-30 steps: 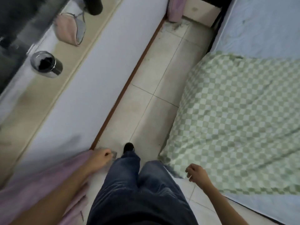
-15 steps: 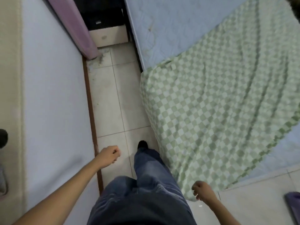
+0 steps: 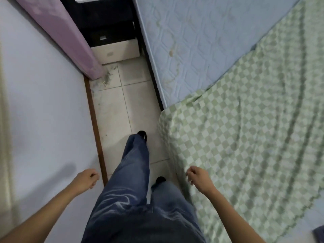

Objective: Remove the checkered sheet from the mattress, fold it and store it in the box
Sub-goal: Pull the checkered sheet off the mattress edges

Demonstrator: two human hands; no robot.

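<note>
Since half a second ago the person has stepped further up the tiled aisle, and the right hand [image 3: 198, 179] has risen to the draped edge of the green-and-white checkered fabric sheet [image 3: 245, 137], which lies rumpled over the pale blue quilted mattress [image 3: 192, 41]. Its fingers curl loosely, seemingly clear of the cloth. The left hand [image 3: 85, 179] hangs likewise, gripping nothing.

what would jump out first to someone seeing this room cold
The green-and-white checkered sheet grabs the eye first, rumpled across the right side and draped over the near edge of the blue mattress, whose bare top shows above it. Lower middle, legs in jeans stand on the tiled floor between wall and mattress, the left hand and right hand loosely curled at either side, holding nothing.
</note>
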